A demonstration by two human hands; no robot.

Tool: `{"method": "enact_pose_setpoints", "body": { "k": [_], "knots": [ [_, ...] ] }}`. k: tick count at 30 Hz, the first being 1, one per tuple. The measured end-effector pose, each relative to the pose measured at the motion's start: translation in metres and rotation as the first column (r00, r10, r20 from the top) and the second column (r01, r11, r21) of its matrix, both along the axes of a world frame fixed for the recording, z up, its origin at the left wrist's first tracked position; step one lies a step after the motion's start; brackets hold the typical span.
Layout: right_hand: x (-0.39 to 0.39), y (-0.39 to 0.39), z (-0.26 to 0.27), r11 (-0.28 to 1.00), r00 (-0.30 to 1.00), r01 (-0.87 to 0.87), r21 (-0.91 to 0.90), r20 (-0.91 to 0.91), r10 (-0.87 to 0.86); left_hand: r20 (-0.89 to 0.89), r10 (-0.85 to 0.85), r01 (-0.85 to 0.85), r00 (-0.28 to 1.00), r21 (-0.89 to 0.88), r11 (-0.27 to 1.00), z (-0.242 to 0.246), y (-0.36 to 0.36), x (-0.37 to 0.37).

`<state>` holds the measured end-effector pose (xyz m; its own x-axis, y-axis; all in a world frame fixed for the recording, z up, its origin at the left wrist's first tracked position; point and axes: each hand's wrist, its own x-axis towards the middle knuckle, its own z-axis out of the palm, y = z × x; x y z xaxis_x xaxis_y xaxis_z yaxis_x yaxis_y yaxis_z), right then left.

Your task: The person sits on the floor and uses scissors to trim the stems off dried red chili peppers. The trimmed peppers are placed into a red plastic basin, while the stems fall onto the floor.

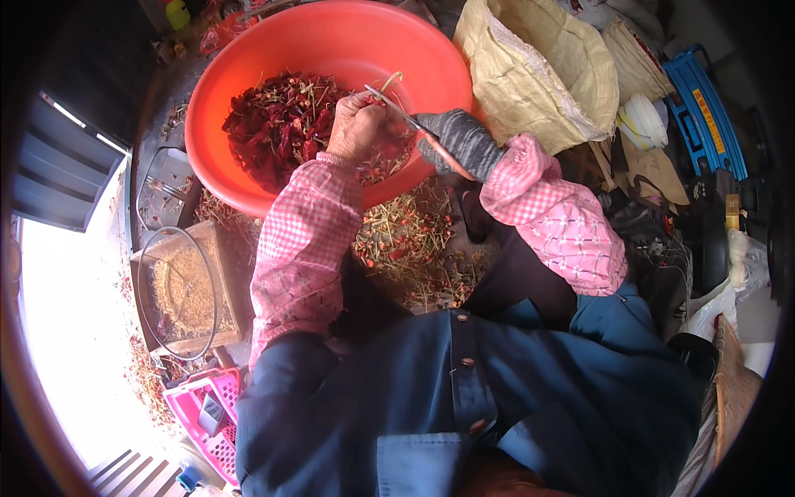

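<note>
My bare left hand point(359, 124) is over the large red plastic basin point(410, 37), its fingers closed around a dried red chilli pepper that they mostly hide. A pale green stem point(392, 79) sticks up from the fingertips. My right hand point(463, 141), in a grey knitted glove, grips a pair of scissors point(397, 109) with a reddish handle. The scissor blades lie against the base of the stem, close to the left fingers; how far apart they are is unclear. Below, dark red dried chillies point(279, 124) heap up on the basin's left side.
Cut stems and chilli bits point(407, 239) cover the floor between my legs. A woven sack point(540, 68) stands open right of the basin, near a blue case point(705, 112). At left are a wooden tray of seeds point(186, 292), a wire hoop point(217, 292) and a pink basket point(217, 447).
</note>
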<state>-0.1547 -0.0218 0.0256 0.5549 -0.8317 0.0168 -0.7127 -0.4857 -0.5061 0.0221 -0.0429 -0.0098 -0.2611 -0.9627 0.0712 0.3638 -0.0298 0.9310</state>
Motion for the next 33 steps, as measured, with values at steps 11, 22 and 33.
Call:
{"method": "enact_pose_setpoints", "body": {
  "k": [11, 22, 33],
  "knots": [
    [0.010, 0.008, -0.003, 0.665, 0.271, -0.541, 0.516, 0.855, -0.443, -0.032, 0.124, -0.123, 0.992, -0.525, 0.842, 0.002, -0.008, 0.007],
    [-0.038, 0.052, 0.008, 0.824, 0.956, -0.097, -0.559, -0.282, -0.079, -0.659, 0.154, -0.009, 0.736, 0.219, 0.976, -0.022, -0.030, 0.021],
    [-0.024, 0.052, -0.011, 0.924, 0.987, 0.151, -0.352, -0.001, -0.162, -0.691, 0.102, 0.090, 0.716, 0.236, 0.968, -0.024, -0.021, 0.007]
  ]
}}
